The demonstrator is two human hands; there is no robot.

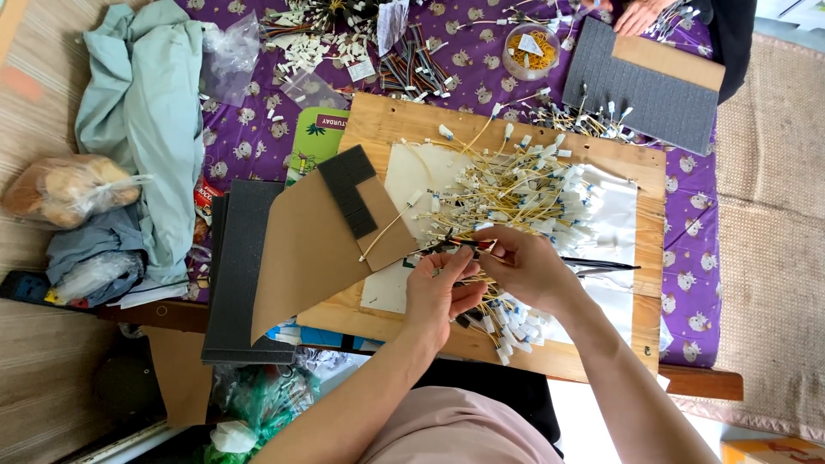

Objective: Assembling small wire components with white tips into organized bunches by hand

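Pinching one thin yellow wire with a white plug (391, 225), the left hand (438, 292) and right hand (524, 266) meet mid-frame. Both are curled shut on it. More lie piled on the wooden board (378, 120).

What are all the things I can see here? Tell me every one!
wires with white plugs: a big pile, yellow and white, on the wooden board
wooden board: one, light brown, middle of the table
cardboard sheet: one, brown, left of the pile
foam pads: two, dark grey, one at the left, one top right
tablecloth: one, purple with small animals, under everything
round tub: one, clear, holds yellow rings, top
cloth: one, pale green, far left
bag of buns: one, clear, left edge
another person's hand: one, top right
left hand: pinching a thin wire
right hand: gripping wires at the pile
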